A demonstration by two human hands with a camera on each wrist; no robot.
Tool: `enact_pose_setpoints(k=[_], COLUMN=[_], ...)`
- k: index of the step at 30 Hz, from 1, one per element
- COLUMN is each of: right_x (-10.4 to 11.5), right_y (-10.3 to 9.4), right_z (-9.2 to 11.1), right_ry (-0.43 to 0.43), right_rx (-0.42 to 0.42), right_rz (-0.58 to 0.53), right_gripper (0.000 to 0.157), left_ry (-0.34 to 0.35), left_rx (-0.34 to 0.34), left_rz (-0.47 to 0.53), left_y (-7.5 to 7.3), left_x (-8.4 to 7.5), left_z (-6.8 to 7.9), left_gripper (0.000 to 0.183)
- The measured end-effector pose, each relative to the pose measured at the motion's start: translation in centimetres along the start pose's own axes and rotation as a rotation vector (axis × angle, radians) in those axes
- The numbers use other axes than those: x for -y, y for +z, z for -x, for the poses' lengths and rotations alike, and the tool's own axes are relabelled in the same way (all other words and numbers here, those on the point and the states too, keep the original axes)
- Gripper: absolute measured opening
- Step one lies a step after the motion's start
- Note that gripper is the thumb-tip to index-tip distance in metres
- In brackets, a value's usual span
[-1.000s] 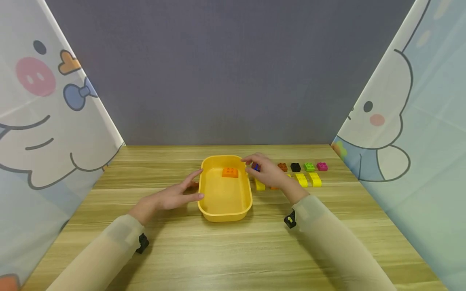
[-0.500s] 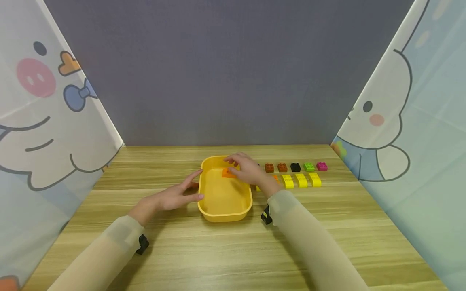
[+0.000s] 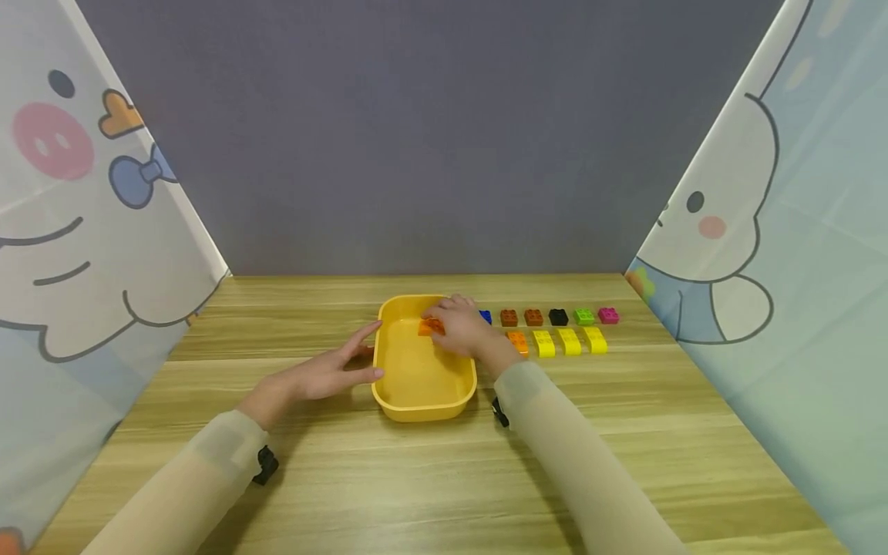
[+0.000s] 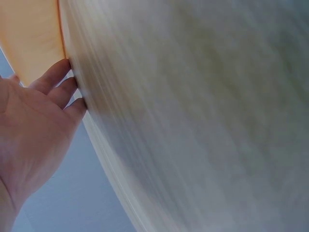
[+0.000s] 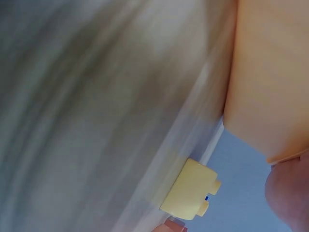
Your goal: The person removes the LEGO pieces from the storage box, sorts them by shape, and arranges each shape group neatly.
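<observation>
A yellow tray stands on the table with an orange building brick near its far end. My right hand reaches over the tray's right rim and holds that brick between thumb and fingers, covering part of it. In the right wrist view, only a bit of the right hand shows beside the tray wall. Against the tray's left side rests my left hand, fingers extended and thumb spread apart. The left wrist view shows the left hand's fingers at the tray's edge.
Right of the tray lie two rows of bricks. The back row has blue, brown, black, green and magenta ones. In front sit an orange brick and several yellow bricks. A grey panel stands behind.
My right hand has moved left from beside the brick rows, over the tray's rim and down to the orange brick, where its fingers have closed. My left hand has stayed at the tray.
</observation>
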State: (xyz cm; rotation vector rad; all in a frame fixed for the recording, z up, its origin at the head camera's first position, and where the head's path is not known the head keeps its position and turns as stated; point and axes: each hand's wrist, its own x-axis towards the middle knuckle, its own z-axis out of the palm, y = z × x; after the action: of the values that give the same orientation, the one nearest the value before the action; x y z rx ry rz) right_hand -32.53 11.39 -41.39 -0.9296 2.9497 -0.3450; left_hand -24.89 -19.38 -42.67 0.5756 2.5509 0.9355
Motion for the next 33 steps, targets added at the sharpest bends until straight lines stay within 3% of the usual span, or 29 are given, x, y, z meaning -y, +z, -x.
enact_pose_setpoints(k=[9,24,33], right_x=[-0.07,0.04,-0.04], right_y=[0.33,0.18,0.06], right_z=[-0.38,-0.37,-0.43], right_ry=[-0.028,-0.031,-0.042], right_rx=[0.046,0.062,0.094], right_rz=[0.156,0.060,0.109], right_gripper=[0.048,0.053,0.058], left_ry=[0.004,0.004,0.012], left_rx=[0.001,-0.005,-0.008], left_rz=[-0.002,-0.007,-0.003], left_y=[0.05,0.13,0.11], left_x=[0.00,0.14,0.11], left_z=[0.01,0.08,0.02], left_gripper=[0.095,0.094,0.095])
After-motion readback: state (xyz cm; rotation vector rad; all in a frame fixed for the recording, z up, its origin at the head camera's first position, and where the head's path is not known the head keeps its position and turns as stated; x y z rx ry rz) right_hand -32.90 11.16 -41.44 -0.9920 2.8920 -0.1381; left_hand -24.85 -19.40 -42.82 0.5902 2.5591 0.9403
